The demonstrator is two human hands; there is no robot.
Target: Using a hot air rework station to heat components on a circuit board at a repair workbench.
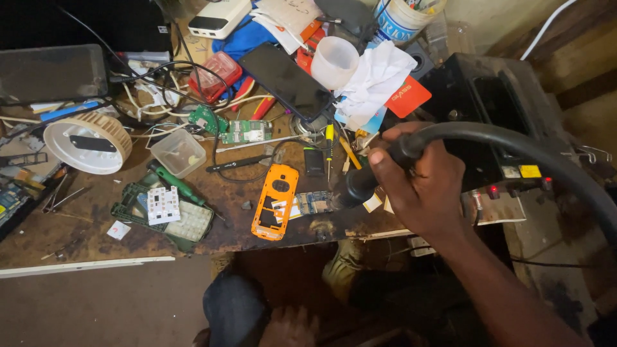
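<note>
Clutter crowds my tabletop (77, 238): a black phone (286, 80) toward the far edge, a green screwdriver (177, 183), a white keypad (164, 205) and an orange phone shell (276, 200) by the near edge. My right hand (421, 186) has its grip closed around a black hot-air wand (385, 167), nozzle just above a small circuit board (312, 203) beside the shell. My left hand (292, 328) rests low on my lap, fingers loose.

The right hand (421, 186) hides the handle's (363, 183) middle; its hose (553, 160) runs off the right edge. The left hand (292, 328) is cut off at the bottom.
</note>
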